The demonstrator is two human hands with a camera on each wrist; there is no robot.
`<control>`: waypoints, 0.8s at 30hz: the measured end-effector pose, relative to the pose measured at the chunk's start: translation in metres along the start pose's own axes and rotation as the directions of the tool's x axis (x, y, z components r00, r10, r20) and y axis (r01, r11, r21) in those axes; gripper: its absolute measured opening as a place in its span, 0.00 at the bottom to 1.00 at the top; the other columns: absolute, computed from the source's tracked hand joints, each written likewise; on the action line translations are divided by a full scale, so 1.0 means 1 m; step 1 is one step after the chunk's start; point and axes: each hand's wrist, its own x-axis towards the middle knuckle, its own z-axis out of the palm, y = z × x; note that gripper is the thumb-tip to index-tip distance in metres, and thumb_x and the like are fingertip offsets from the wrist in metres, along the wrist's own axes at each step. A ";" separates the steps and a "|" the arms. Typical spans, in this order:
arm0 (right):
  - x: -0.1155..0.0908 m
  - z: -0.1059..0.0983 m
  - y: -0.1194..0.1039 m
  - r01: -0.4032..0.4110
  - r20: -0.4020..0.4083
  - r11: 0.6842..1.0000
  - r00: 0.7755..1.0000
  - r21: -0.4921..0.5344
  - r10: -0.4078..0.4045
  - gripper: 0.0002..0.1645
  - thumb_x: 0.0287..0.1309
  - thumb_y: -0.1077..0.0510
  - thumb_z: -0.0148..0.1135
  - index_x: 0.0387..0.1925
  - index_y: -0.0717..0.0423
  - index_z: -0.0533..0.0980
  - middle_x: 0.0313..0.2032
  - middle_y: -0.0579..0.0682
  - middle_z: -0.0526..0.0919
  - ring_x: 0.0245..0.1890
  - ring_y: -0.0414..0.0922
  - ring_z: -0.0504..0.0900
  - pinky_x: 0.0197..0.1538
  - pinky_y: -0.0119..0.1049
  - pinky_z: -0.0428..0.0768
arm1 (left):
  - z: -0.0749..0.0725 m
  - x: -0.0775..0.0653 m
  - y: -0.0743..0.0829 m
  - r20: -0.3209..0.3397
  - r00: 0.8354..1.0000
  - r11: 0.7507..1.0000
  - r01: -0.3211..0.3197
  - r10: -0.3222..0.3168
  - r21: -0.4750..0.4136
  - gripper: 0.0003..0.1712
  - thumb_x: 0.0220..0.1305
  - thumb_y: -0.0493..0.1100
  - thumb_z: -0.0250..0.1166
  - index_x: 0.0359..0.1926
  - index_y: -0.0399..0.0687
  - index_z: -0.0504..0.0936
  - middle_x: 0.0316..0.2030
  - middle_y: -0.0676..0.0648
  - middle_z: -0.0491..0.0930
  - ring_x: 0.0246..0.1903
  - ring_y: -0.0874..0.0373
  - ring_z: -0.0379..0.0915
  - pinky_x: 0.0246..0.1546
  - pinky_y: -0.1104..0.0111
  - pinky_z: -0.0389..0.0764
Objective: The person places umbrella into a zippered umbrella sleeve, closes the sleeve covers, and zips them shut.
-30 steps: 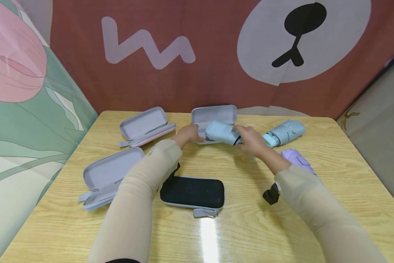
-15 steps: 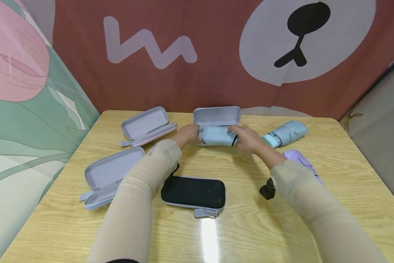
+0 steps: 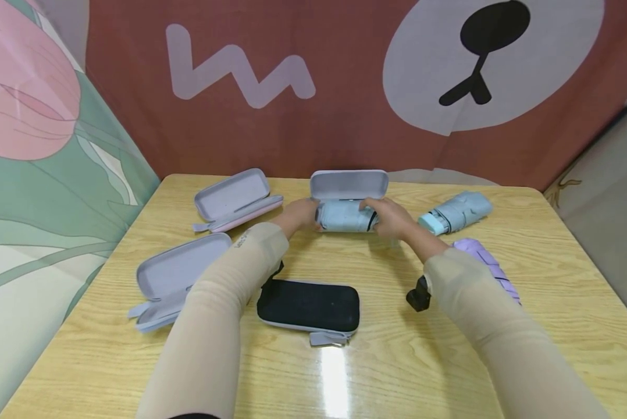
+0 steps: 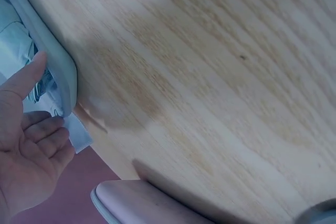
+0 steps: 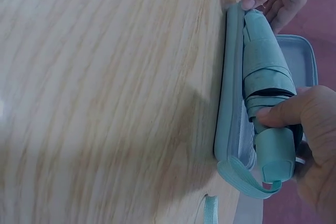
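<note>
A light blue folded umbrella (image 3: pixel 343 216) lies along an open zip case (image 3: pixel 349 185) at the back of the table. My right hand (image 3: pixel 392 220) pinches the umbrella near its handle (image 5: pixel 275 153), thumb across the folded cloth. In the right wrist view the handle end sits above the case's lower half (image 5: pixel 229 85), with a wrist strap looping beside it. My left hand (image 3: pixel 300 214) grips the case's other end, its thumb at the rim and its fingers curled at the end, as the left wrist view shows.
Two open cases, one pink-sided (image 3: pixel 238 201) and one blue-grey (image 3: pixel 180 273), stand on the left. A closed black case (image 3: pixel 308 305) lies in front. On the right lie another blue umbrella (image 3: pixel 460 212) and a purple umbrella (image 3: pixel 483 259). A printed cloth (image 3: pixel 345 134) hangs behind the table.
The umbrella has come down from a tilted position and now lies level along the case, its far end beside my left hand. My right hand has moved slightly left with it.
</note>
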 end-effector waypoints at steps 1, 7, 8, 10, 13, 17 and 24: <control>0.001 0.000 0.000 0.002 0.003 1.000 1.000 0.003 -0.002 0.30 0.43 0.77 0.49 0.50 0.54 0.66 0.48 0.59 0.70 0.24 0.47 0.63 0.24 0.36 0.61 | -0.001 -0.003 0.000 0.005 1.000 1.000 -0.007 0.007 -0.003 0.41 0.50 0.54 0.63 0.61 0.42 0.58 0.56 0.41 0.64 0.53 0.48 0.61 0.51 0.61 0.64; 0.005 0.001 0.001 0.002 0.014 1.000 1.000 0.022 -0.003 0.31 0.43 0.77 0.48 0.51 0.54 0.66 0.38 0.57 0.73 0.18 0.44 0.57 0.22 0.35 0.59 | 0.007 0.015 -0.008 0.001 0.999 0.998 -0.043 0.043 -0.042 0.43 0.49 0.55 0.64 0.62 0.43 0.57 0.56 0.40 0.63 0.54 0.48 0.60 0.51 0.60 0.63; 0.006 0.001 0.001 0.003 0.015 1.000 1.000 0.024 -0.004 0.31 0.43 0.77 0.48 0.51 0.54 0.66 0.33 0.56 0.74 0.16 0.43 0.56 0.21 0.34 0.58 | 0.018 0.032 -0.015 -0.013 0.999 0.998 -0.052 0.052 -0.041 0.45 0.46 0.56 0.65 0.62 0.43 0.58 0.56 0.40 0.64 0.53 0.48 0.61 0.50 0.60 0.64; 0.008 0.002 0.001 0.011 0.015 0.999 1.000 0.029 -0.012 0.31 0.43 0.77 0.48 0.51 0.54 0.66 0.22 0.54 0.72 0.14 0.42 0.52 0.20 0.33 0.56 | 0.038 0.064 -0.031 -0.023 0.998 0.998 -0.062 0.061 -0.031 0.48 0.43 0.60 0.66 0.62 0.46 0.57 0.55 0.42 0.64 0.53 0.49 0.61 0.50 0.61 0.63; 0.010 0.003 0.001 0.022 0.015 0.999 1.000 0.037 -0.022 0.31 0.42 0.78 0.48 0.51 0.54 0.66 0.12 0.51 0.65 0.13 0.41 0.50 0.19 0.33 0.54 | 0.068 0.109 -0.056 -0.057 0.996 0.997 -0.071 0.071 -0.012 0.54 0.34 0.64 0.68 0.62 0.46 0.60 0.54 0.42 0.67 0.51 0.49 0.63 0.47 0.60 0.66; 0.011 0.008 0.002 0.022 0.028 0.998 0.999 0.067 -0.024 0.32 0.41 0.78 0.49 0.50 0.55 0.66 0.10 0.48 0.63 0.12 0.40 0.50 0.19 0.32 0.55 | 0.057 0.095 -0.050 0.016 0.999 0.998 -0.045 0.045 -0.046 0.53 0.33 0.62 0.70 0.62 0.49 0.59 0.56 0.45 0.65 0.54 0.50 0.59 0.51 0.61 0.62; 0.008 0.015 0.001 0.023 0.030 0.994 0.999 0.111 -0.027 0.32 0.39 0.79 0.49 0.49 0.55 0.66 0.23 0.54 0.73 0.14 0.41 0.53 0.21 0.33 0.59 | 0.059 0.084 -0.052 -0.043 0.992 0.992 -0.122 0.121 -0.044 0.56 0.19 0.65 0.73 0.55 0.48 0.66 0.51 0.44 0.68 0.50 0.49 0.62 0.48 0.65 0.64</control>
